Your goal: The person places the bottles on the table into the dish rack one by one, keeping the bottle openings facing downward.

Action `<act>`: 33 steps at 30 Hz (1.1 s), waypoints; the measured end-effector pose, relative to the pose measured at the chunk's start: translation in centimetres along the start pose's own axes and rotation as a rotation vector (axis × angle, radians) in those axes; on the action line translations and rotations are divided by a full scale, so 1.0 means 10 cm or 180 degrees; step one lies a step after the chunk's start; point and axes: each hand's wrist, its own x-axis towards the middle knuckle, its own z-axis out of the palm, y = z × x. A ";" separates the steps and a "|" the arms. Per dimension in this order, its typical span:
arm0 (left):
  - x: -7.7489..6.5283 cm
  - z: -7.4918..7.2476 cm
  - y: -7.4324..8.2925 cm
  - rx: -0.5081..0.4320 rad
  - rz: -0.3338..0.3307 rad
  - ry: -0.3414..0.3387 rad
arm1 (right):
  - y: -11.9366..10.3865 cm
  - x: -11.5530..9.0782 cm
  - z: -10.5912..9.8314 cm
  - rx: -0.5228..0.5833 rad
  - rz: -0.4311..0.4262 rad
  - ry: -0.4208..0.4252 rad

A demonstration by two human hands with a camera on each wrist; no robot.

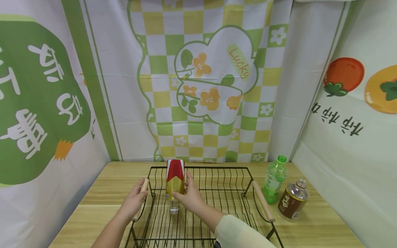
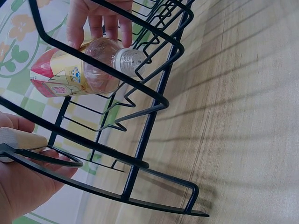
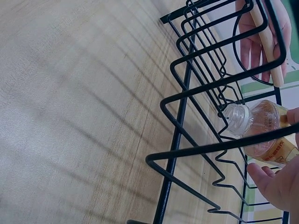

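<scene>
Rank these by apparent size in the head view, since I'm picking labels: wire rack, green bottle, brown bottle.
1. wire rack, far the largest.
2. green bottle, taller.
3. brown bottle, shorter but wider and nearer the camera, so this gap is unsure.

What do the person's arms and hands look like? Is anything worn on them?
Both hands are bare: no gloves, rings or watch show. The right hand comes out of a pale cream long sleeve. The left hand has a bare forearm with no sleeve in view.
</scene>
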 end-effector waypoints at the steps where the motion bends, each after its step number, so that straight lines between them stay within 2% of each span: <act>1: 0.00 0.00 0.00 -0.0004 -0.0002 -0.0001 | 0.00 0.00 0.00 -0.0002 0.0004 0.0010; 13: 0.02 0.02 -0.02 0.0007 -0.0004 -0.0011 | -0.11 -0.04 -0.11 0.0030 0.0033 0.0132; 25: 0.02 -0.02 -0.02 -0.0047 -0.0013 -0.0053 | -0.07 -0.15 -0.59 -0.0167 -0.0161 0.0189; 33: 0.00 -0.01 -0.02 0.0004 -0.0021 -0.0035 | -0.01 -0.20 -0.87 -0.0120 -0.0192 0.0224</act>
